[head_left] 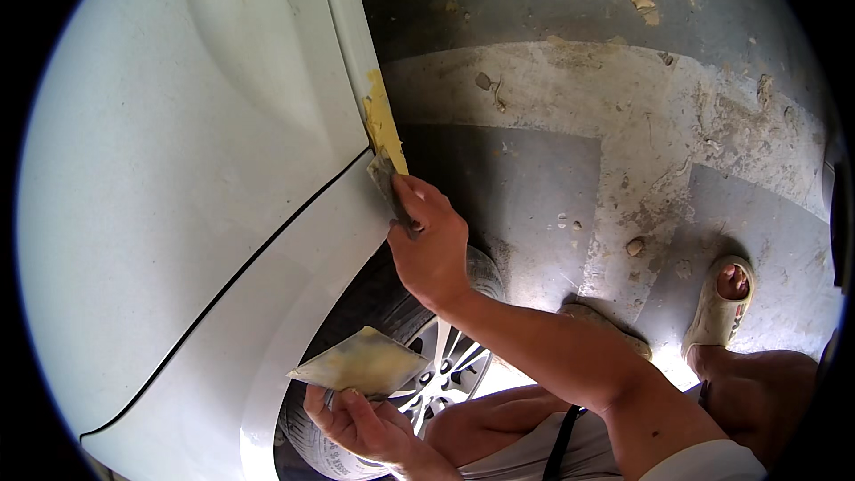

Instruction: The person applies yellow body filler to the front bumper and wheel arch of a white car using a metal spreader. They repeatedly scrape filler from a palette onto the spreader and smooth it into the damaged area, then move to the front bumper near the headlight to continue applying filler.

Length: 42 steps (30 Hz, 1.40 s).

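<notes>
The right arm reaches in from the lower right, a white sleeve [708,463] near its shoulder end. Its elbow is bent, and the bare forearm slants up and to the left across the view. At its end, the right hand [429,245] is turned with its back to the camera, fingers curled and thumb pressed in, grasping a small dark scraper [385,185]. The thumb lies at the lower end of the tool and the fingertips at its upper part, beside the strip. The scraper's far end lies against the lower part of a yellow patch of filler [383,125], which covers a stretch of the narrow white strip [343,18] along the edge of the white car body [169,169].

The left hand [361,423] is lower down, nearer the person. It is turned up, thumb over the near edge of a flat plate [361,365] and fingers bent beneath, gripping it tilted in front of the wheel [441,370]. Yellowish smears cover the plate's face. The two hands are well apart, the right higher and farther from the body.

Beyond the right forearm, a foot in a pale clog [721,307] rests on the stained grey floor [534,187].
</notes>
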Each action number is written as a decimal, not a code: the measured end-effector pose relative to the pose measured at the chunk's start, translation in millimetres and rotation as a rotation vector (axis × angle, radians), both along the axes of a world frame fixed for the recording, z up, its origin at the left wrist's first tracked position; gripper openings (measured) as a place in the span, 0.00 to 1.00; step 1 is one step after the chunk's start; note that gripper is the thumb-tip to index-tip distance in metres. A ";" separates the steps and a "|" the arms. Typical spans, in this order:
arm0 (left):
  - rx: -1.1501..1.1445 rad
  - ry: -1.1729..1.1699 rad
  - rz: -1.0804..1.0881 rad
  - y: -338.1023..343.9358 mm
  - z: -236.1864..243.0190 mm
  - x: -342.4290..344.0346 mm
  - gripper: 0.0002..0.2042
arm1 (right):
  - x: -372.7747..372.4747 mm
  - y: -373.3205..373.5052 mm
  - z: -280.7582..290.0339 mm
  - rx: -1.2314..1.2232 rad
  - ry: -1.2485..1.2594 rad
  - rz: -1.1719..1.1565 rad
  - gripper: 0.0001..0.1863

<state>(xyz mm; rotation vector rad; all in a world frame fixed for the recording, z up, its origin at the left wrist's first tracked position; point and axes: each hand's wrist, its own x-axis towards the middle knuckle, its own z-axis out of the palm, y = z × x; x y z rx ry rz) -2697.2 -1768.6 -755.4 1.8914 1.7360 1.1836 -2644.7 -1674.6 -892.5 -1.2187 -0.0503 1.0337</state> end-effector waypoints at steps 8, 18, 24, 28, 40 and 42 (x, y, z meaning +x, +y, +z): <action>-0.086 -0.083 -0.012 -5.3 1.9 15.4 0.17 | 45.8 -28.1 -15.6 -0.163 0.062 -0.088 0.16; -0.690 -0.173 -0.220 23.1 -33.3 35.7 0.08 | 111.4 -84.7 -46.0 0.963 0.876 -0.083 0.17; -0.462 -0.098 -0.265 25.0 -34.7 41.9 0.08 | 128.7 -91.5 -25.2 0.897 0.498 0.240 0.14; -0.448 -0.082 -0.244 28.4 -27.2 34.4 0.08 | 144.3 -89.9 -3.5 0.683 -0.167 0.475 0.17; -0.948 -0.580 -0.233 8.5 -30.2 14.2 0.08 | 131.7 -125.4 -33.1 0.715 0.824 1.030 0.43; -0.901 -0.581 -0.202 10.5 -20.8 16.4 0.08 | 130.2 -120.6 -42.3 0.534 0.665 1.014 0.43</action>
